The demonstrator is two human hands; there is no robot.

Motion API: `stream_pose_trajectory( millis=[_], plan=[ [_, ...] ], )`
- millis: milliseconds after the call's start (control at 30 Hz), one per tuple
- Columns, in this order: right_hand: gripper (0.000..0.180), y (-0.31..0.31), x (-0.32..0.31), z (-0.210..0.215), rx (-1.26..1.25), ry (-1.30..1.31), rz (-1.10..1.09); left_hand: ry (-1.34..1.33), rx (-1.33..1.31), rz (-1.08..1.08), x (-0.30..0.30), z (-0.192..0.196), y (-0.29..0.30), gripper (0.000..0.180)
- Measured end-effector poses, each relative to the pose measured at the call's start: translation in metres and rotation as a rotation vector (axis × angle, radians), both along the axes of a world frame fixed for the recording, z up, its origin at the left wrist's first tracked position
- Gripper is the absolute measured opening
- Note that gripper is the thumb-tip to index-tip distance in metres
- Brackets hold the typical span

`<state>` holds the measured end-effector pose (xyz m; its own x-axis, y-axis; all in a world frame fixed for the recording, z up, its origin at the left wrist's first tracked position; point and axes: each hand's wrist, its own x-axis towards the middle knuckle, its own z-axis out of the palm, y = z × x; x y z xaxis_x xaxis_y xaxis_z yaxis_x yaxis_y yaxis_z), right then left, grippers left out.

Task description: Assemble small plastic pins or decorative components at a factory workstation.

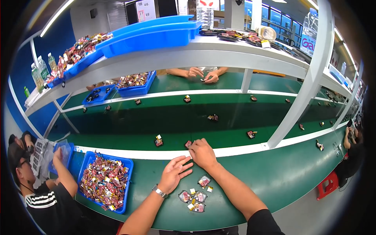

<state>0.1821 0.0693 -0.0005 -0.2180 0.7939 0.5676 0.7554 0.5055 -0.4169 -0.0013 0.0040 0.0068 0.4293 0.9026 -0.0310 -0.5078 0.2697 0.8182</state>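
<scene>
My right hand (203, 153) reaches over the white rail (231, 151), fingertips pinched at a small red circuit board assembly (188, 144) at the edge of the green conveyor belt. Just to its left is my left hand (175, 174), palm partly up and fingers stretched out, with nothing seen in it. A watch is on that wrist. Between my forearms, several small electronic assemblies (199, 196) with dark rims, red boards and yellow-white parts lie on the green tabletop (254, 184).
Left of my arm stands a blue tray (131, 168) heaped with similar parts. More assemblies (158, 141) lie scattered along the belt (172, 117). A white shelf beam (164, 59) and slanted post (291, 109) cross ahead. Opposite, a person's hands (203, 74) handle a small piece; another person sits at left.
</scene>
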Motion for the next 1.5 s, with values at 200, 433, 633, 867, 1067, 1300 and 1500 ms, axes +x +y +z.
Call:
stream_pose_trajectory(
  millis=[200,433,633,867,1067,1300,1500],
  plan=[
    [0.016,0.012,-0.003,0.008,-0.062,-0.043,-0.053,0.077,0.03,-0.043,0.0,-0.002,0.001,0.036],
    [0.059,0.09,0.101,-0.004,0.015,0.081,-0.502,0.105,0.05,-0.07,0.0,-0.01,0.004,0.029],
    [0.066,0.126,0.132,-0.019,-0.171,0.034,-0.434,0.072,0.032,-0.17,-0.008,-0.01,0.01,0.028],
    [0.06,0.087,0.118,-0.023,-0.241,0.359,-0.327,0.03,0.006,-0.196,-0.011,-0.011,0.008,0.028],
    [0.061,-0.045,0.076,0.026,-0.389,0.399,0.178,0.067,-0.001,-0.235,-0.01,-0.006,0.007,0.035],
    [0.066,-0.095,0.046,0.055,-0.5,0.19,0.37,0.247,0.042,-0.403,-0.008,0.002,0.013,0.045],
    [0.052,-0.097,0.034,0.058,-0.27,0.124,0.433,0.177,0.065,-0.227,-0.009,-0.004,0.002,0.037]
  ],
)
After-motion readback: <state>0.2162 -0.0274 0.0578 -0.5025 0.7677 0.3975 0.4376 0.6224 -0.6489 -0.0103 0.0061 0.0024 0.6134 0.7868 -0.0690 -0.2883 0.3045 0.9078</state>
